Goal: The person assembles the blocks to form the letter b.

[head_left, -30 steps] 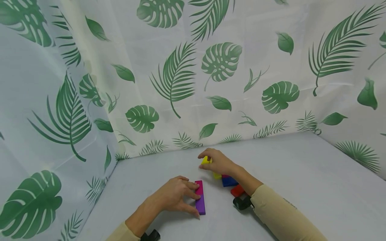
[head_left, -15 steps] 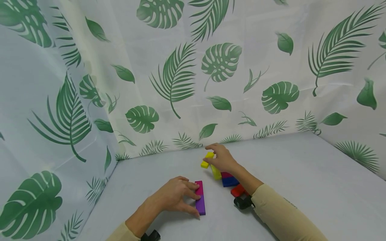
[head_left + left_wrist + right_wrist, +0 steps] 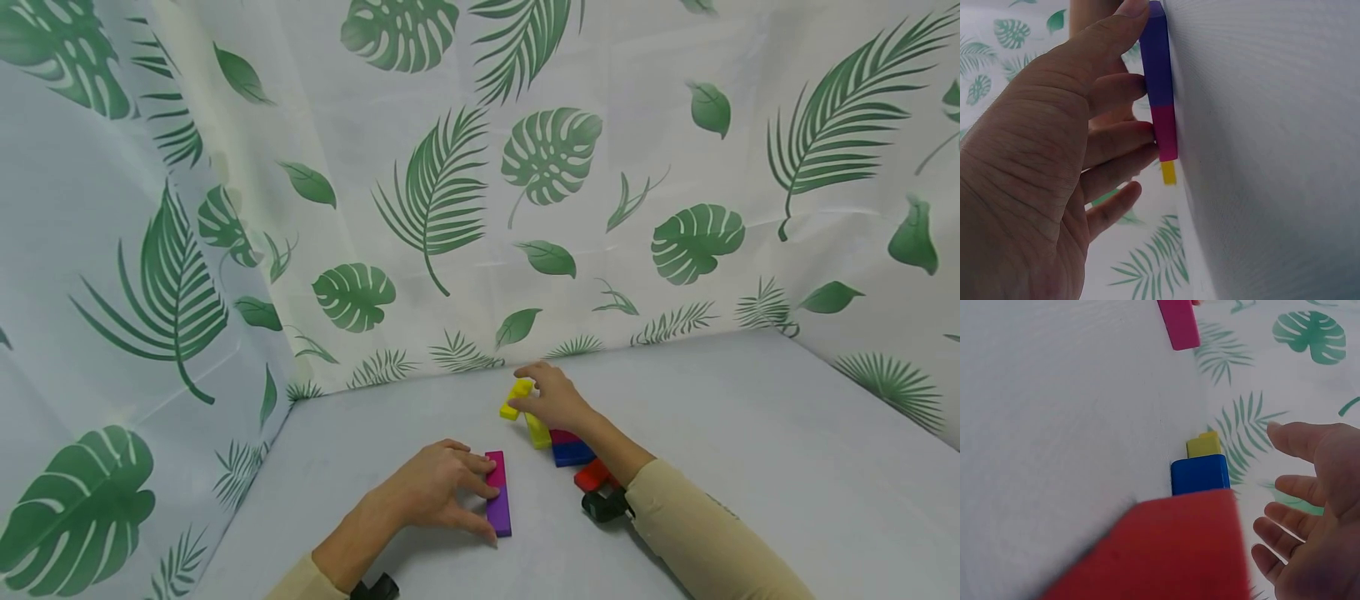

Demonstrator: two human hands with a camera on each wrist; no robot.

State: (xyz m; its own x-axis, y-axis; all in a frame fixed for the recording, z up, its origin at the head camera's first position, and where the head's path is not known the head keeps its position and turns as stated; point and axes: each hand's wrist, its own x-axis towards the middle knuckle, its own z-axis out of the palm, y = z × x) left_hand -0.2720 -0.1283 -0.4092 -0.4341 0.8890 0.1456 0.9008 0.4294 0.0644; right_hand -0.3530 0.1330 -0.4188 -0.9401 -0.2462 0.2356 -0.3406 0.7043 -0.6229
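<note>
My left hand (image 3: 435, 487) rests at the left side of a magenta block (image 3: 495, 467) and a purple block (image 3: 498, 518), which lie end to end in a line. In the left wrist view its thumb tip meets the near end of the purple block, and the other fingers are loosely bent along the side. My right hand (image 3: 557, 402), fingers apart, hovers over a small yellow block (image 3: 510, 411) and a longer yellow block (image 3: 537, 432). In the right wrist view that hand (image 3: 1310, 506) shows nothing in its grasp.
Right of the yellow blocks lies a blue block (image 3: 573, 455) with a dark pink strip (image 3: 561, 436) behind it. A red block (image 3: 591, 476) sits under the right forearm, partly hidden by the wrist camera (image 3: 604, 505). Leaf-printed cloth (image 3: 465, 317) bounds the white table.
The right hand has drawn off the small yellow block, moving right, so more of both yellow blocks shows; it dips slightly at the end. The left hand and its blocks stay put.
</note>
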